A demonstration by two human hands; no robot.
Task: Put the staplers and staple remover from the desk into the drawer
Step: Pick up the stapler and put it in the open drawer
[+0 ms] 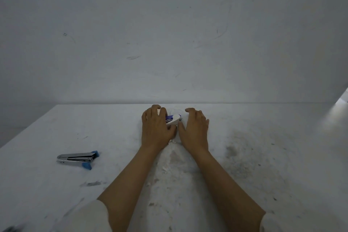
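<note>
A white and purple stapler lies near the far edge of the white desk, partly hidden. My left hand covers its left end, fingers curled over it and thumb under its near side. My right hand rests just right of it, fingers spread and curved, thumb tip close to the stapler's right end; whether it touches is unclear. A chrome staple remover with blue grips lies alone on the left of the desk, far from both hands. No drawer shows.
A scuffed grey-white wall rises directly behind the desk's far edge. The desk's left edge runs diagonally at the lower left. The desktop is smudged and dusty, with white crumbs between my forearms.
</note>
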